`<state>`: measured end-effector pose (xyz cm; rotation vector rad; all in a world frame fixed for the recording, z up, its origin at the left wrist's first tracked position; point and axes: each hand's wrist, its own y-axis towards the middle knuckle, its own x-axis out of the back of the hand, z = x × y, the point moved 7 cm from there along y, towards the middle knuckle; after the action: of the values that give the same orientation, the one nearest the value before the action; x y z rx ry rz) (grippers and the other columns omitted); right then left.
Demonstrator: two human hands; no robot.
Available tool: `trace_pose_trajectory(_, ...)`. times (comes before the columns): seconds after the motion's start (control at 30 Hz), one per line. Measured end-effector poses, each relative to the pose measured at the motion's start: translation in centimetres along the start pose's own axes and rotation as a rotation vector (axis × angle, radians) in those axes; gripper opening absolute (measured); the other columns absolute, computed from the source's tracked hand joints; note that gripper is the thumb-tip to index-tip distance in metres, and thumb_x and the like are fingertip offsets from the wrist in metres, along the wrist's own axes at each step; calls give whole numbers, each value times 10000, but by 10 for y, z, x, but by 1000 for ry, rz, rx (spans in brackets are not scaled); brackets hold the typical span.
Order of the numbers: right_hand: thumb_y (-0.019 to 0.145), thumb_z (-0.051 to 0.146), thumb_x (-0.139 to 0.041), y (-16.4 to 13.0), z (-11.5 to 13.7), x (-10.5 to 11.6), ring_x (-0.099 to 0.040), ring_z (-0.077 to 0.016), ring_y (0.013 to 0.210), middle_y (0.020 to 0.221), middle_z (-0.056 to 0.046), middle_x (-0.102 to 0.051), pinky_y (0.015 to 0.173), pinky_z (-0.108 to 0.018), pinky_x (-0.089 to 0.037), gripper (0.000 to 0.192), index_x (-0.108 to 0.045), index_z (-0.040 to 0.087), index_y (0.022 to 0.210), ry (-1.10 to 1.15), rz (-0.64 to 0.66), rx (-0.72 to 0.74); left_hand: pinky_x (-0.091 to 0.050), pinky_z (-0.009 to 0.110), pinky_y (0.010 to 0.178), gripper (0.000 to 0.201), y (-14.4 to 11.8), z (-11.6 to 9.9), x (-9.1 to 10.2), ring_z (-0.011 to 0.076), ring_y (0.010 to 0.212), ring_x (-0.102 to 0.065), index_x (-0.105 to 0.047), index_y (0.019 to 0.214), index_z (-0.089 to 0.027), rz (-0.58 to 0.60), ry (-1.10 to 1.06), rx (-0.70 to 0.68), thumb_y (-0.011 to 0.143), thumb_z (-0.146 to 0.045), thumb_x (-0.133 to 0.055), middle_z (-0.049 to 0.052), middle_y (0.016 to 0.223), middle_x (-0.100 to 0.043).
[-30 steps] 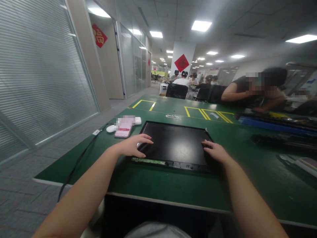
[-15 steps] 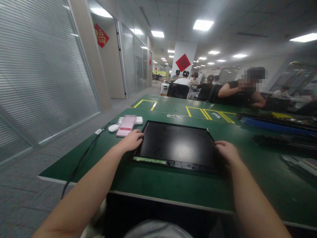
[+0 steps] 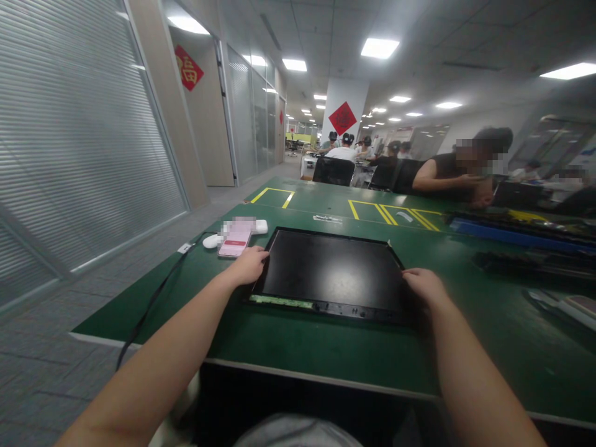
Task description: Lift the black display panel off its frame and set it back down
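Observation:
A black flat display panel (image 3: 333, 267) with a thin raised frame lies screen up on the green table (image 3: 279, 347). Along its near edge runs a green strip (image 3: 282, 302) that looks like a circuit board. My left hand (image 3: 251, 265) is closed on the panel's left edge, fingers curled at the frame. On the opposite side my right hand (image 3: 426, 287) grips the right edge, its thumb side at the rim and the other fingers mostly hidden. Just beyond my left hand lies a phone (image 3: 234, 242) with a lit pinkish screen.
White devices (image 3: 212, 241) sit around the phone, and a black cable (image 3: 158, 298) runs off the table's left edge. Yellow tape marks (image 3: 372, 208) line the far side. At right are a long blue-edged part (image 3: 516, 233) and a grey object (image 3: 563, 307). A person (image 3: 456, 174) sits across.
Both my hands stay on the panel's edges, and the panel has hardly moved. The person across has shifted to the right and changed arm position.

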<state>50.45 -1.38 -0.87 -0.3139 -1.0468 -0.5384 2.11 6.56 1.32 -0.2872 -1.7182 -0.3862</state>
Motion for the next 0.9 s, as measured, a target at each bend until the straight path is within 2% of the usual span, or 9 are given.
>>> trace_pose_trajectory(0.33, 766, 300, -618, -4, 2, 1, -693, -260, 870, 960, -113, -752, 665, -290, -486, 245, -772, 188, 920, 14, 24, -32, -432, 378, 1071, 531, 2, 3, 2, 314, 1218, -588, -687, 1267, -78, -7, -43, -13, 795, -67, -444, 201, 1344, -607)
trace_pose_trajectory(0.53, 758, 291, -618, -2, 1, -1, -690, -256, 881, 983, -117, -749, 690, -292, -493, 250, -766, 183, 928, 19, 22, -12, -427, 367, 1087, 529, 2, 7, -1, 300, 1226, -592, -693, 1260, -85, -61, -90, 33, 793, -86, -445, 173, 1320, -639)
trace_pose_trajectory(0.73, 771, 293, -602, 0, 0, -3, -686, -253, 895, 1007, -113, -746, 698, -292, -490, 283, -753, 174, 979, 19, 38, -13, -378, 400, 1128, 549, -1, 5, 0, 304, 1304, -543, -645, 1321, -96, -38, -63, 63, 813, -68, -439, 165, 1380, -613)
trace_pose_trajectory(0.9, 758, 275, -609, 0, 3, -2, -682, -254, 916, 1001, -115, -747, 726, -295, -491, 267, -761, 176, 954, -13, 5, 20, -413, 372, 1094, 578, -3, 4, 4, 281, 1255, -588, -602, 1370, -127, -51, -159, 62, 818, -48, -452, 127, 1371, -631)
